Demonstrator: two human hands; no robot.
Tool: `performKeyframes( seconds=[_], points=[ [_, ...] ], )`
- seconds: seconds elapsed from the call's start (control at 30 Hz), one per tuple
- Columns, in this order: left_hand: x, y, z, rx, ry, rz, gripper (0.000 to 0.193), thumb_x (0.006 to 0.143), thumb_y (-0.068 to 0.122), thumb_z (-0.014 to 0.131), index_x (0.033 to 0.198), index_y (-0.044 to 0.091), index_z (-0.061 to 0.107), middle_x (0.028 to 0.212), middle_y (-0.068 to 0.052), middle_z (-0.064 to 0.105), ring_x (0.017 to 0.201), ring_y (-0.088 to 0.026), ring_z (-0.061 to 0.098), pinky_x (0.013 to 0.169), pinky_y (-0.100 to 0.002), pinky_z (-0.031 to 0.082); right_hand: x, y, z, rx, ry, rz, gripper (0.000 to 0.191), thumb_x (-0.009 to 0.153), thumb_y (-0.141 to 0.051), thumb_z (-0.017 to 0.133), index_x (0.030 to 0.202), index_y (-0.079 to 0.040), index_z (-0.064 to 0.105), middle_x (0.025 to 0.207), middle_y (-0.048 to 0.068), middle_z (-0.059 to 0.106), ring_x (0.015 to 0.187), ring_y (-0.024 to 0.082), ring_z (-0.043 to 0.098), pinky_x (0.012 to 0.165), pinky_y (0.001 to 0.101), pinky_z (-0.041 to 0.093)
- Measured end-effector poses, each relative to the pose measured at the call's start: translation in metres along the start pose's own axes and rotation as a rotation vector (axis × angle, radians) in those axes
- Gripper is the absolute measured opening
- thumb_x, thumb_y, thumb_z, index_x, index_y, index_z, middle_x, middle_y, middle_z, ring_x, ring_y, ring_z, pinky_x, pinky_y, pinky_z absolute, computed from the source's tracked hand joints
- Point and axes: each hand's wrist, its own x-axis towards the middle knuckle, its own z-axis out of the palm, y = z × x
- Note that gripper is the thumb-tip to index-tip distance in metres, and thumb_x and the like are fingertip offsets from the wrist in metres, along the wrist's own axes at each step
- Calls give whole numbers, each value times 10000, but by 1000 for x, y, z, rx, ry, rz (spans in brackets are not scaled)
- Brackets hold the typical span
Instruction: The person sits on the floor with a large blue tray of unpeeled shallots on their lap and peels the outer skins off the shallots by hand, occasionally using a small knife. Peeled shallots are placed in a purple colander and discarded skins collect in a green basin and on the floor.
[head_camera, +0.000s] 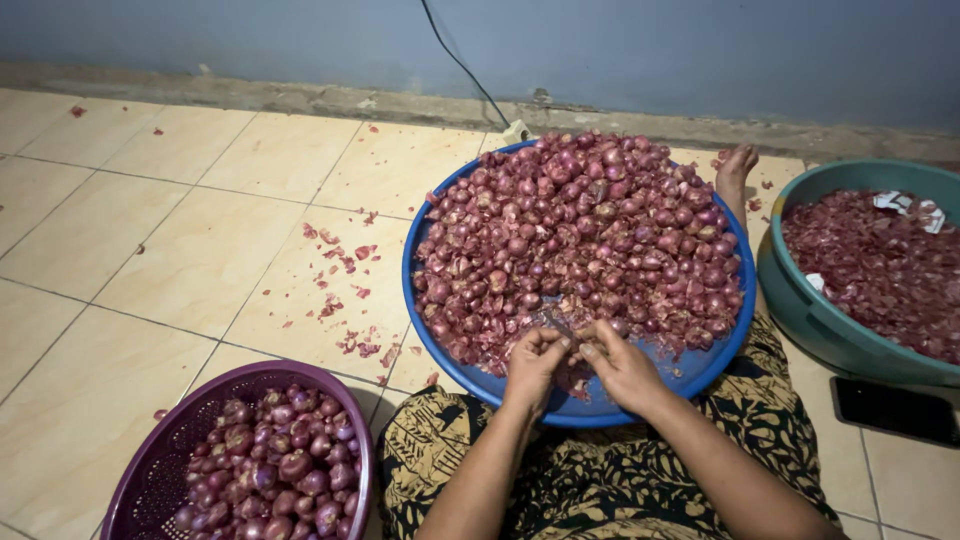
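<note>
My left hand (533, 362) and my right hand (618, 362) meet over the near edge of a blue basin (700, 368). Their fingers pinch a small shallot with a thin knife blade (560, 328) between them. Which hand holds the blade is hard to tell. The basin carries a large heap of red unpeeled shallots (580, 230). It rests partly on my lap, which is covered by a black and yellow patterned cloth (600, 480).
A purple basket (150, 470) with peeled shallots stands at my left. A teal basin (810, 310) of red skins is at the right, a black phone (895, 410) beside it. Skin scraps (345, 290) lie on the tiled floor. My foot (735, 170) reaches toward the wall; a cable (470, 70) hangs there.
</note>
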Motion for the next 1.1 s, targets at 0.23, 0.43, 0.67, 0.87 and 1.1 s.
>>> performKeyframes(
  seconds=[0.23, 0.43, 0.67, 0.87, 1.1],
  points=[
    [-2, -3, 7, 150, -119, 137, 316, 885, -40, 728, 1181, 1, 627, 1074, -64, 724, 900, -113, 695, 816, -239, 575, 13, -5, -16, 268, -23, 146, 288, 1049, -213, 475, 1290, -107, 592, 754, 15, 573, 656, 109, 540, 573, 271, 462],
    [-3, -2, 5, 132, -82, 155, 305, 878, -52, 752, 1152, -14, 623, 1080, -95, 729, 929, -127, 704, 809, -263, 589, -1, -2, -25, 251, -190, 56, 404, 1009, -187, 523, 1412, -163, 513, 686, -8, 534, 601, 93, 516, 539, 272, 438],
    [-9, 9, 6, 51, -57, 22, 336, 867, -36, 746, 1178, 4, 624, 1002, -139, 729, 838, -189, 708, 688, -314, 597, 4, 8, -19, 238, -107, 76, 302, 1031, -194, 533, 1312, -140, 630, 696, -17, 515, 607, 99, 474, 533, 268, 413],
    [-12, 17, 13, 25, -55, 76, 399, 852, -66, 748, 1228, -19, 623, 1127, -141, 738, 1007, -177, 734, 886, -288, 618, 4, 8, -32, 270, -163, 134, 415, 1012, -210, 511, 1423, -240, 561, 653, -22, 522, 575, 94, 491, 520, 256, 424],
    [-9, 18, 10, -30, -41, 71, 453, 848, -75, 734, 1271, 9, 597, 1152, -96, 704, 1028, -172, 703, 909, -299, 595, 1, 10, -28, 164, -127, 187, 389, 1028, -234, 520, 1407, -239, 610, 636, -17, 515, 557, 110, 482, 498, 275, 401]
  ],
)
